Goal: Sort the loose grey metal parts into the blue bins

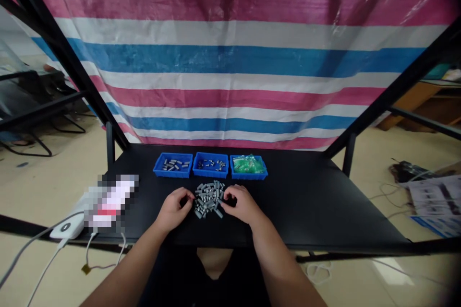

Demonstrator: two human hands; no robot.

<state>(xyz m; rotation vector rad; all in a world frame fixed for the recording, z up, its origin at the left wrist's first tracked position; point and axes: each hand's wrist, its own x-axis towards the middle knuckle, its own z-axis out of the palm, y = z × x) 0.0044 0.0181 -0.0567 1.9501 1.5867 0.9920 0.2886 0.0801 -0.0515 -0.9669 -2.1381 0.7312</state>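
Observation:
A heap of small grey and silvery cylindrical metal pieces lies on the black table between my two hands. My left hand is at the heap's left edge, fingers curled and thumb drawn toward the forefinger. On the right edge, my right hand has its thumb and forefinger bent together against the grey pieces. Whatever either pinch holds is too small to make out. Behind the heap stand three blue bins: the left bin has metal cylinders, the middle bin small metal parts, the right bin green-looking plastic packets.
The black table sits inside a dark metal frame, with a striped plastic sheet hanging behind. At left lie a pixelated object and a white device with cables running over the table's front edge.

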